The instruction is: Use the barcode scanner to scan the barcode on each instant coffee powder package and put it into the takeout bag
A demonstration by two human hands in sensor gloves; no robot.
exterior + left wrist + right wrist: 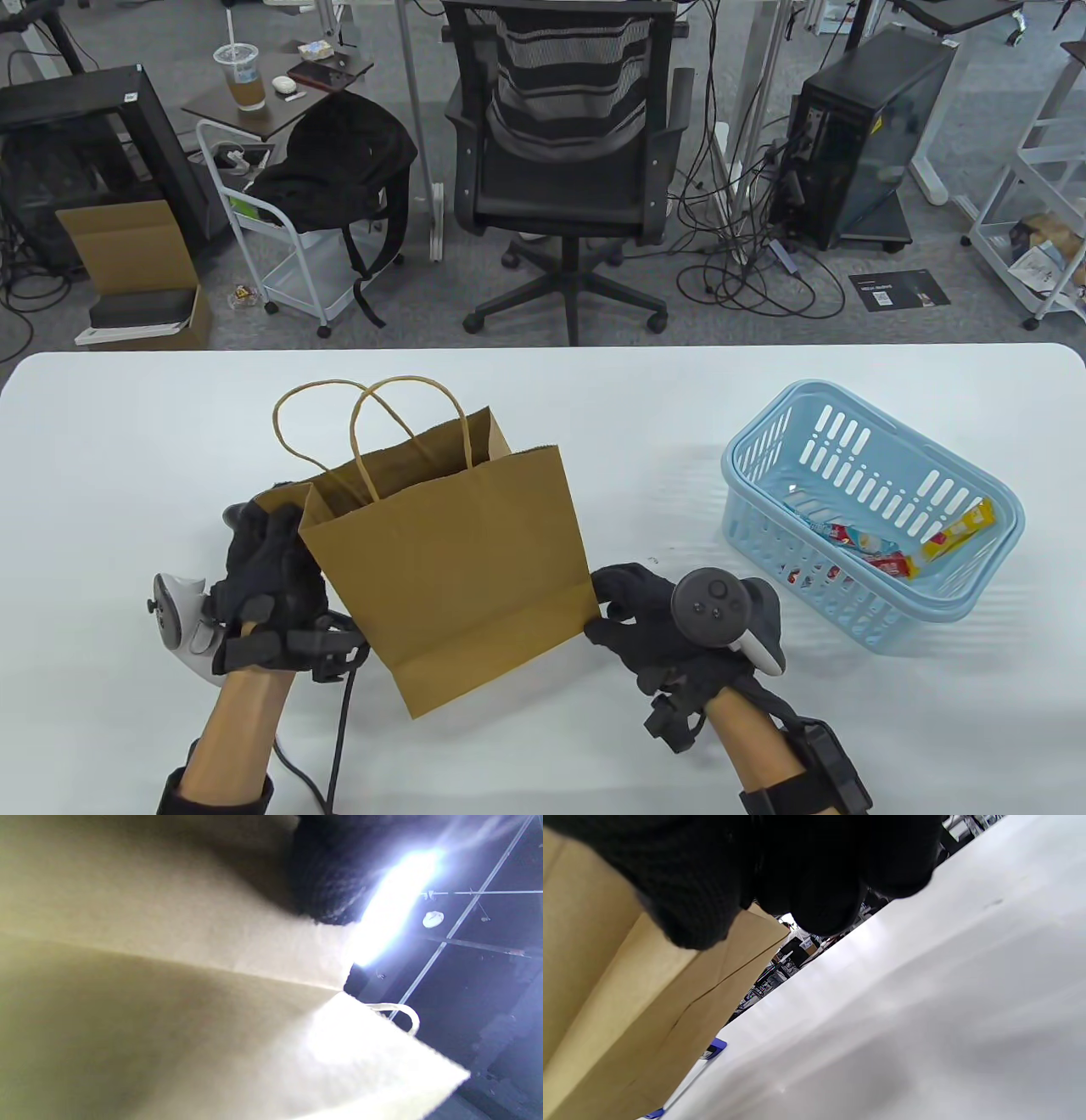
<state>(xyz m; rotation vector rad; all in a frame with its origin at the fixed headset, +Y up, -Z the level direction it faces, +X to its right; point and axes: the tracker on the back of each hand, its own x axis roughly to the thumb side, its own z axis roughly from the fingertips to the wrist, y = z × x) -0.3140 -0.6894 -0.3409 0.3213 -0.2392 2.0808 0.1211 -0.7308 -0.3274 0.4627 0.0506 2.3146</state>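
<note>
the gloved left hand (263, 577) gripped the upper left edge of the brown paper takeout bag (450, 560), which leaned tilted between both hands. the gloved right hand (653, 620) pinched its lower right corner. farther right, colourful instant coffee packets (882, 543) lay in the light blue plastic basket (764, 475).
</note>
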